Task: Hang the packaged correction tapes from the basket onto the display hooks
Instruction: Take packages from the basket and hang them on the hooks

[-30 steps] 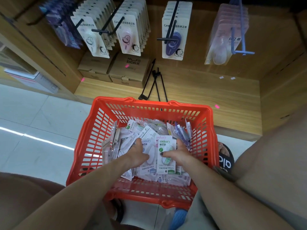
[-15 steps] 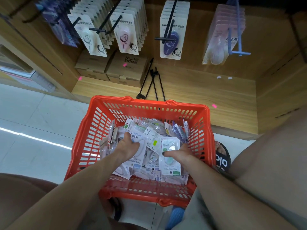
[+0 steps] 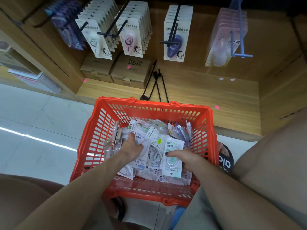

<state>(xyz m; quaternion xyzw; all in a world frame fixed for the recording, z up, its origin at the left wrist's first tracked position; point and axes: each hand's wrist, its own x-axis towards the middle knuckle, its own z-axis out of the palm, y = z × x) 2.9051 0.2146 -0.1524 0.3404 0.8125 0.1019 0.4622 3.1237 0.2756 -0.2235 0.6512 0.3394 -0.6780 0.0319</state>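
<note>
Both hands reach into the red lattice-walled plastic basket (image 3: 99,138). The left hand (image 3: 132,149) grips a glossy white-carded pack (image 3: 142,147); the right hand (image 3: 184,157) pinches a green-trimmed correction tape pack (image 3: 173,156). Beyond them, loose black wire hooks (image 3: 156,83) and cardboard boxes (image 3: 129,70) lie on the wooden shelf (image 3: 207,90).

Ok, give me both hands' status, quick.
Left hand: down in the basket, gripping a white Campus tape pack.
Right hand: gripping the green Campus tape pack.
</note>
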